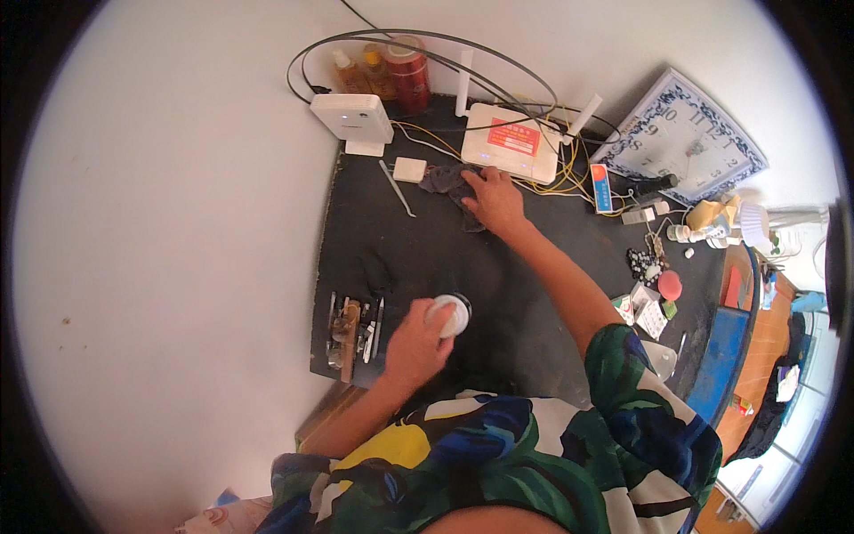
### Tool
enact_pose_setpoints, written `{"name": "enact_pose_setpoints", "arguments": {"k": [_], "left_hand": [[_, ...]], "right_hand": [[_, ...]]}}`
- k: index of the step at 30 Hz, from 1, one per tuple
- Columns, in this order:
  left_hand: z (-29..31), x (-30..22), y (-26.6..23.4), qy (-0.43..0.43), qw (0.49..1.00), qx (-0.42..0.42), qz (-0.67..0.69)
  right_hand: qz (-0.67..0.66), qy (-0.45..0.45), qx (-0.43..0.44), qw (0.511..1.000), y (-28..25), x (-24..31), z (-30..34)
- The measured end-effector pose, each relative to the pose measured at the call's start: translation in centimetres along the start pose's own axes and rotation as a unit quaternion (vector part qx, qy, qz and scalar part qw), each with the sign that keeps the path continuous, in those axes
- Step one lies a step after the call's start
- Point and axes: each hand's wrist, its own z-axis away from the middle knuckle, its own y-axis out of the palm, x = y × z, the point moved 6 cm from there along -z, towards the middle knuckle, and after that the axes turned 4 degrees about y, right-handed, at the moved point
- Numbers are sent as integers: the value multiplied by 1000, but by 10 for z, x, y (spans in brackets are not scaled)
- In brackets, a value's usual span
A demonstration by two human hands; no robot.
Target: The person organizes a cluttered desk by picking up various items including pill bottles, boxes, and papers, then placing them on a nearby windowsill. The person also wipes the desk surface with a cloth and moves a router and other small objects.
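My left hand (415, 349) is closed round a small white round container (455, 317) at the near middle of the black tabletop (409, 245). Its fingers cover the container's left side. Farther back, my right hand (496, 203) presses on a crumpled dark grey cloth (445, 181), fingers bent over it, in front of the white router (509, 142). Just left of the cloth sits a white square adapter (410, 170), with metal tweezers (397, 189) lying beside it.
A white box-shaped device (352, 118) and bottles (408, 76) stand against the wall. Loose cables (551, 182) surround the router. A clock (680, 138) leans at the back right. Small tools (352, 336) lie at the left edge; beads (642, 264) and a pink round object (669, 285) at right.
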Motion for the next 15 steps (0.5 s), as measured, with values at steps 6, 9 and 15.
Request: {"name": "enact_pose_setpoints", "arguments": {"k": [6, 9, 15], "left_hand": [[19, -8, 45, 8, 996, 89, 11], [30, -6, 70, 14, 986, 162, 34], [-7, 11, 12, -12, 978, 205, 42]], "right_hand": [[30, 13, -21, 999, 29, -1, 9], [22, -33, -12, 999, 24, -2, 45], [-28, -21, 154, 987, -11, -36, 141]]}}
